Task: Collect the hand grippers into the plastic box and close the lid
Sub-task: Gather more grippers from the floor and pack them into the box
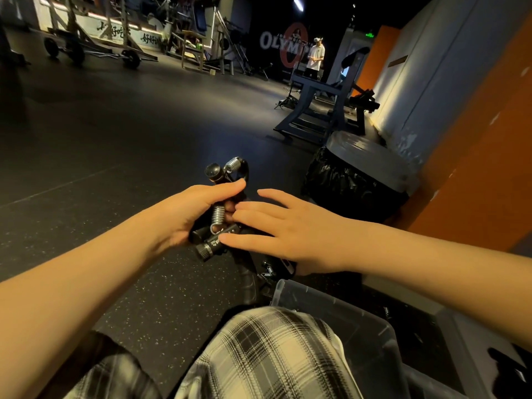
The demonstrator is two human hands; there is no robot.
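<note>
Far left: dark speckled rubber gym floor [115, 156], w/ racks and wheeled frames at the back.

L hand [184, 214] is clamped round a bunch of black hand grippers with steel coil springs [218, 208], held above the floor at centre frame. One gripper's round knob and spring stick up past the thumb; another handle end pokes out below the palm. How many are in the bunch can't be told.

R hand [276, 228], just beside the L, is spread flat w/ fingers wide, fingertips touching the bundle from the right side; it grips nothing. Beneath its wrist another black gripper with a small spring [269, 272] lies low by the floor, near a curved black ribbed bar [249, 286].

Lower centre: black-and-white plaid fabric [267, 355] over the person's knee.

Right of that: clear plastic box [339, 309], open on top, on the floor near the knee; contents hard to make out. A black bag-lined bin with grey lid [359, 174] sits further back by the orange and grey wall [460, 182].
</note>
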